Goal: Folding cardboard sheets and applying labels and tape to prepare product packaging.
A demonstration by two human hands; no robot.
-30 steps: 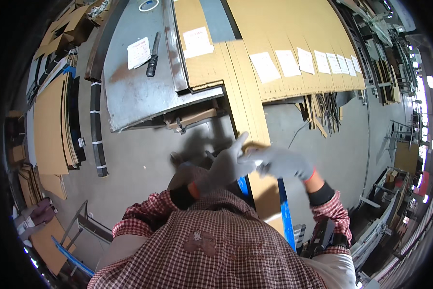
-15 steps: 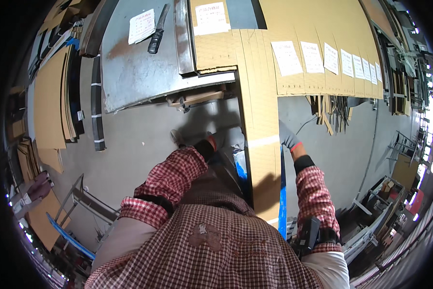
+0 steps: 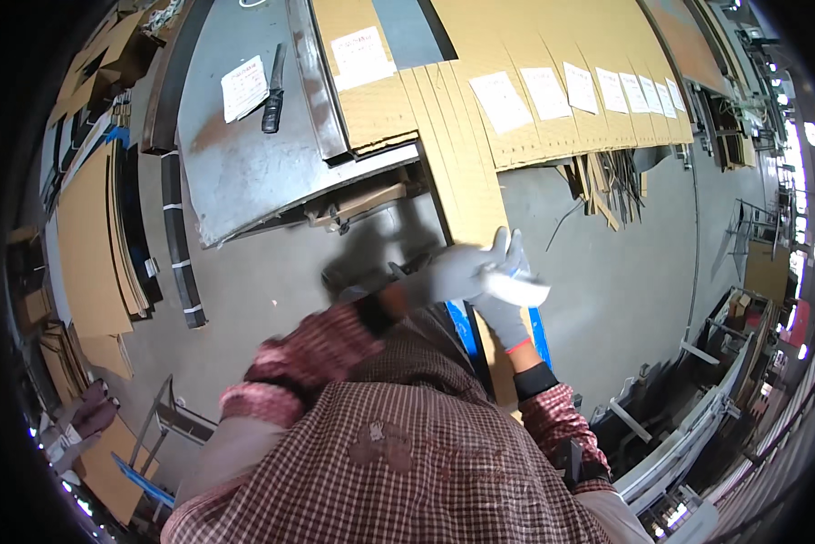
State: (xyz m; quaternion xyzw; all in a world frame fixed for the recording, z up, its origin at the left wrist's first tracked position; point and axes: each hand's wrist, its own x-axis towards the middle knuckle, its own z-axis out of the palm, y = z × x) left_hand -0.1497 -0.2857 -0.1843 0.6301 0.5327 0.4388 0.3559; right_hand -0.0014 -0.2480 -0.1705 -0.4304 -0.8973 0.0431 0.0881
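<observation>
My left hand [image 3: 451, 274], in a grey glove and blurred, reaches across a long narrow cardboard-covered bundle [image 3: 469, 195]. A glossy white strip [image 3: 518, 290], perhaps tape, sticks out from its fingers to the right. Close against it, my right hand [image 3: 505, 313], also grey-gloved, is over the bundle's right edge with its fingers stretched upward and apart. The white strip crosses in front of the right hand and partly hides it. Blue edging [image 3: 539, 337] shows along the bundle's side near my body. The bundle's far end lies against the cardboard-covered stack.
A metal table [image 3: 249, 172] at left bears a black-handled knife [image 3: 272, 104] and white paper labels [image 3: 244, 89]. More labels [image 3: 501, 102] lie along the cardboard stack [image 3: 553, 140]. Cardboard sheets [image 3: 90, 263] lean at far left; a metal frame [image 3: 698, 417] stands at right.
Both hands have left the bundle's two sides and come together above it. The white strip now shows bunched at the hands. My view has shifted, and the table appears tilted and farther left.
</observation>
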